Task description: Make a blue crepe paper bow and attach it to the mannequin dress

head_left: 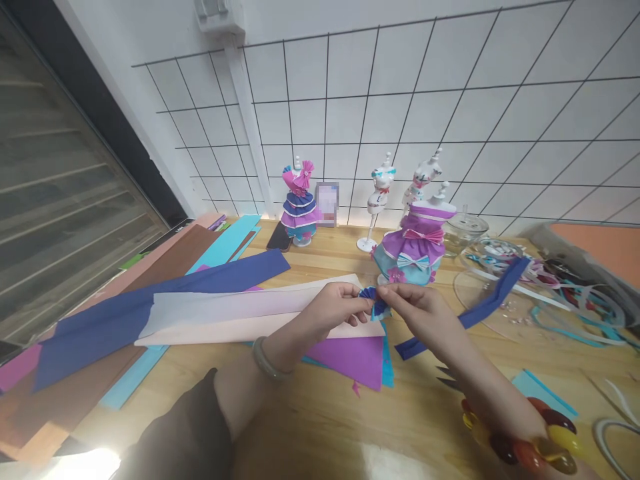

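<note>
My left hand (345,305) and my right hand (413,303) meet near the middle of the table. Between them they pinch a small pleated blue paper piece (371,293), with lighter blue along its edge; fingers cover part of it. Below my hands lie pale sheets (200,328) and a purple sheet (355,360). Just behind stands a mini dress form (420,233) in a purple and teal ruffled dress with bows. A dark blue strip (495,293) passes behind my right hand. Pointed dark blades (449,378), perhaps scissors, show beside my right forearm.
Coloured sheets, including a long dark blue one (100,333), spread to the left. At the back are another dressed form (300,207), two white forms, a phone (278,237) and a framed card (327,203). A glass jar (465,230), ribbons and a grey tray (545,233) occupy the right.
</note>
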Action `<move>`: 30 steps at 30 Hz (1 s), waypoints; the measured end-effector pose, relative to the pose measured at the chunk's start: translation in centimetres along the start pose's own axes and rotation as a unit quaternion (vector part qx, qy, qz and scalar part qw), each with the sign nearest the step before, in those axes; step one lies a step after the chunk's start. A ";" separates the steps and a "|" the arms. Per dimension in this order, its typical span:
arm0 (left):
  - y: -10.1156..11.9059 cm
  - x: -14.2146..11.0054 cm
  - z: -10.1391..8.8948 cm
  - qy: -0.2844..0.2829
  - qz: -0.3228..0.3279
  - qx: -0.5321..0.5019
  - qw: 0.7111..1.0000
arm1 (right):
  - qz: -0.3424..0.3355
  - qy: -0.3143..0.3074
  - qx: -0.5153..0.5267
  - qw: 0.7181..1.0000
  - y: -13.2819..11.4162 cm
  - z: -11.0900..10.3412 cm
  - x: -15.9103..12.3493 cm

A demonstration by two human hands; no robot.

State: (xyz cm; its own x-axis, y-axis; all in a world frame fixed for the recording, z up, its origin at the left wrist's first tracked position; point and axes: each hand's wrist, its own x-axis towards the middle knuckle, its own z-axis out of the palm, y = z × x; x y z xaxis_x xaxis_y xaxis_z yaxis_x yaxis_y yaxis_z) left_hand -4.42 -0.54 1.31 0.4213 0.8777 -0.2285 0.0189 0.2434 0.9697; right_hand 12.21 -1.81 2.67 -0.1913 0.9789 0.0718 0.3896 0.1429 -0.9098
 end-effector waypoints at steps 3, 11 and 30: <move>0.1 0.0 -0.1 0.011 0.016 -0.039 0.999 | 0.023 0.025 0.047 0.998 0.3 -0.5 0.3; 0.4 -0.5 0.2 -0.001 0.045 -0.149 0.988 | 0.051 0.008 0.163 0.985 -0.3 -0.1 0.3; 0.4 -0.1 0.2 0.069 0.109 -0.022 0.991 | 0.007 0.049 0.121 0.991 -0.7 -0.1 0.1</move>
State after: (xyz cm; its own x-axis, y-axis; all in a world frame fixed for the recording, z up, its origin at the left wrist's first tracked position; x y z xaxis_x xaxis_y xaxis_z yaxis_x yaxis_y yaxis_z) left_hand -4.31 -0.62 1.70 0.2830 0.9588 -0.0261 -0.1003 0.0567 0.9933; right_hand 12.03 -1.81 3.33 -0.0951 0.9917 0.0867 0.1620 0.1014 -0.9816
